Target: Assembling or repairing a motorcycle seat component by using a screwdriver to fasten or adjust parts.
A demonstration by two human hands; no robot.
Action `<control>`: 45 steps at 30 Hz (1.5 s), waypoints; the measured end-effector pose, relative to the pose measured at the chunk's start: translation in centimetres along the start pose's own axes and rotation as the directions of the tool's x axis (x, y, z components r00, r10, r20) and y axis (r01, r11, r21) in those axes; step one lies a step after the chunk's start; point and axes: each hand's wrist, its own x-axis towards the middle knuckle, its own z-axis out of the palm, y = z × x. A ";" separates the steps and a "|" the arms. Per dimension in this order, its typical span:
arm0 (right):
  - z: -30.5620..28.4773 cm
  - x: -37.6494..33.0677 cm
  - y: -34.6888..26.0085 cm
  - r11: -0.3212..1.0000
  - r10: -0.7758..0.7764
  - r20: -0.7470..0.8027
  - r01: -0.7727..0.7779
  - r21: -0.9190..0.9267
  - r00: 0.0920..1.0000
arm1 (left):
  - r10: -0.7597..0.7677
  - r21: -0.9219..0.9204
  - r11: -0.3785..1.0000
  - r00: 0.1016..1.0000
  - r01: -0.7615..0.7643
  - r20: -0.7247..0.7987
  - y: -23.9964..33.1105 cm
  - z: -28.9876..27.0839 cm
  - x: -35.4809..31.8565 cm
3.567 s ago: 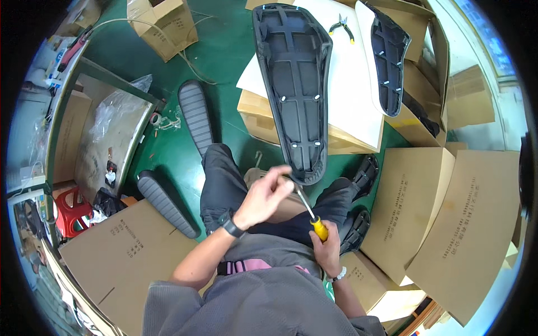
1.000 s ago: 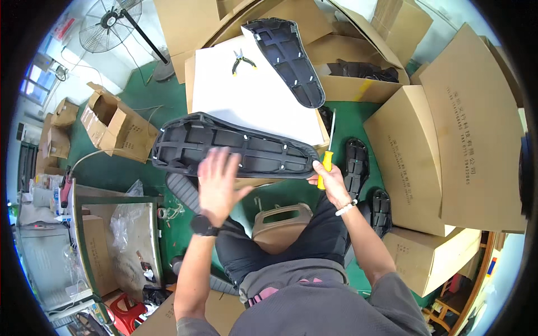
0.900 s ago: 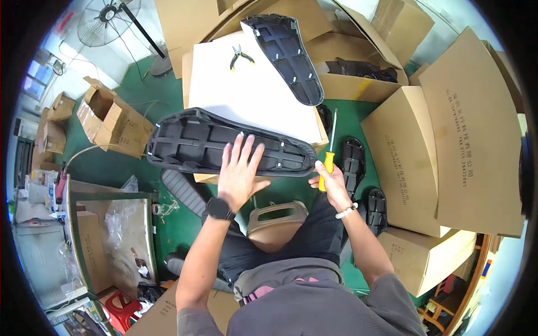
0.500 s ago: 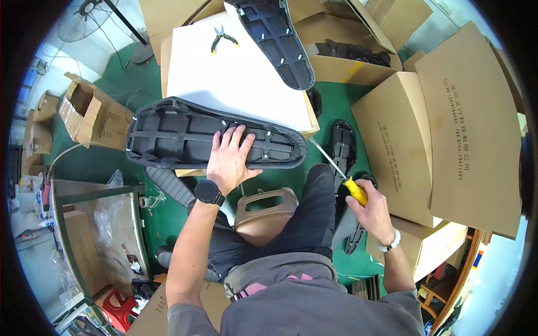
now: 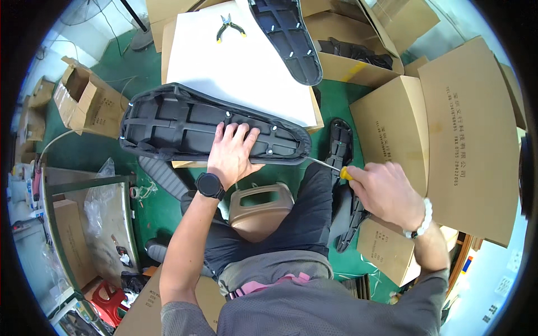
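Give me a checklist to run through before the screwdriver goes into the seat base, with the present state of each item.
1. Left hand flat on the black seat base: ok.
2. Right hand gripping the screwdriver: ok.
3. Screwdriver tip seated in a screw: cannot tell; it sits at the base's right end.
4. Seat base resting on the white board: ok, though its ends overhang.
5. Pliers clear of the work: ok, at the board's far edge.

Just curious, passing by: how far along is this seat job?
Done: the black seat base lies underside up across the white board. In hand: left hand presses it flat; right hand points a screwdriver at its end. A second base waits behind.
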 end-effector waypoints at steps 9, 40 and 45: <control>-5.7 11.2 -1.7 0.972 -0.189 0.373 0.227 -0.062 0.909 | 0.024 -0.019 1.000 0.999 -0.023 0.028 -1.0 0.4 0.0; -0.6 4.1 -1.0 0.963 -0.159 0.140 0.185 -0.196 0.977 | 0.024 -0.079 0.997 0.999 -0.022 0.033 -0.6 0.1 0.8; 5.9 -1.8 -1.5 0.996 0.067 -0.073 -0.071 -0.046 0.995 | 0.061 -0.079 0.995 0.996 -0.067 -0.067 -1.5 0.0 0.1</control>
